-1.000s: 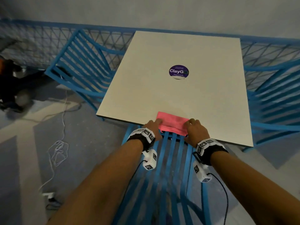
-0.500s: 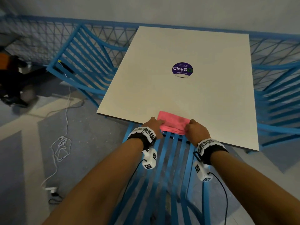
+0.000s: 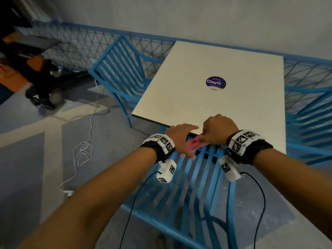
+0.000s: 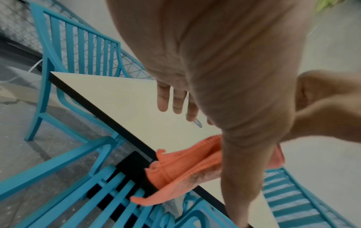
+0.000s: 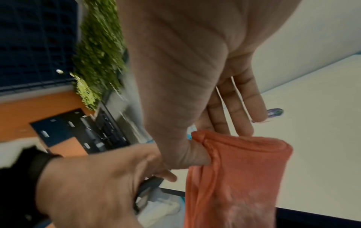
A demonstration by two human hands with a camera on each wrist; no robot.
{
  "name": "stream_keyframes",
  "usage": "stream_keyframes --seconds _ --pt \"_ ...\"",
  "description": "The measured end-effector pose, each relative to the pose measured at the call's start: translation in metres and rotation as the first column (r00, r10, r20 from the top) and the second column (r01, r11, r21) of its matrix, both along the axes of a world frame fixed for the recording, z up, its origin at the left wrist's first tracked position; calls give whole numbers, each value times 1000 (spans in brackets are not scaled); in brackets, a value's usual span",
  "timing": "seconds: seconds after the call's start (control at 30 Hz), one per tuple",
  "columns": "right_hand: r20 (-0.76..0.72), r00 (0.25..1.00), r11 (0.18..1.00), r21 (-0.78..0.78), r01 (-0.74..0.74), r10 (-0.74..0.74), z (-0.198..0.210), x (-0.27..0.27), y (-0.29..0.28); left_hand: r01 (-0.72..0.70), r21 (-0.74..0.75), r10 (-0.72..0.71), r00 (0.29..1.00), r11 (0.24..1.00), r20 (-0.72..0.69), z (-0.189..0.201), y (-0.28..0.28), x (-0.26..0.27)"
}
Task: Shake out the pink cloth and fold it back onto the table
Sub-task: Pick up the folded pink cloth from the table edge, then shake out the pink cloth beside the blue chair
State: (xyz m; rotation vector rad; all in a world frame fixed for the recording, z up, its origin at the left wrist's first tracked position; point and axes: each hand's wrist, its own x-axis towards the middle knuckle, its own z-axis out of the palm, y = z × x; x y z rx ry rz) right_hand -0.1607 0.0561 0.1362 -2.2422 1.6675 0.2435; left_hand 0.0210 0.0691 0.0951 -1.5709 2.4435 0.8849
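Note:
The pink cloth (image 3: 195,143) is bunched and hangs off the near edge of the white table (image 3: 215,108), between my two hands. My right hand (image 3: 215,130) pinches its upper end: in the right wrist view my thumb presses into the cloth (image 5: 234,177) while the other fingers (image 5: 244,104) stay straight. My left hand (image 3: 183,137) reaches over the table edge just left of it. In the left wrist view its fingers (image 4: 175,100) are straight above the tabletop, and its thumb runs down in front of the cloth (image 4: 181,169), whose loose end dangles.
A blue slatted chair (image 3: 203,177) stands right below my hands against the table edge. More blue chairs sit at the left (image 3: 122,69) and right (image 3: 309,123). A purple sticker (image 3: 215,83) marks the table's middle. A white cable (image 3: 82,151) lies on the floor.
The cloth lay folded flat at the table edge with a hand on each side. Now my right hand has lifted it into a bunch and both hands have drawn together.

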Motion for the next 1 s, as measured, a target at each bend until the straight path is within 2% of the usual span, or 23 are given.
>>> stream_keyframes --seconds 0.1,0.17,0.23,0.3,0.43,0.57,0.7,0.77,0.83,1.0 --pt "88 996 1000 26 -12 10 30 31 31 -48 22 51 991 999 -123 20 46 16" --pt "132 991 1000 16 -25 23 43 54 55 -153 55 162 957 987 -241 25 75 33" --pt "172 985 1000 -2 -26 26 49 72 73 -226 85 241 910 970 -338 25 97 51" --pt "204 979 1000 -8 -27 28 50 89 91 -241 97 260 894 966 -366 26 117 73" --pt "276 961 999 47 -26 12 41 119 123 -222 95 242 905 970 -350 21 152 129" --pt "348 936 993 86 -86 51 23 145 156 -223 72 233 943 972 -236 18 179 170" --pt "330 941 990 89 -112 77 -5 155 182 -240 -14 236 963 971 -132 27 197 203" --pt "295 953 988 111 -110 73 -17 155 194 -297 2 295 947 955 -124 25 204 215" --pt "277 960 986 146 -80 37 -25 151 205 -316 79 325 931 946 -165 23 214 215" --pt "190 982 974 219 -49 6 -38 133 228 -422 149 436 897 894 -75 -44 223 219"
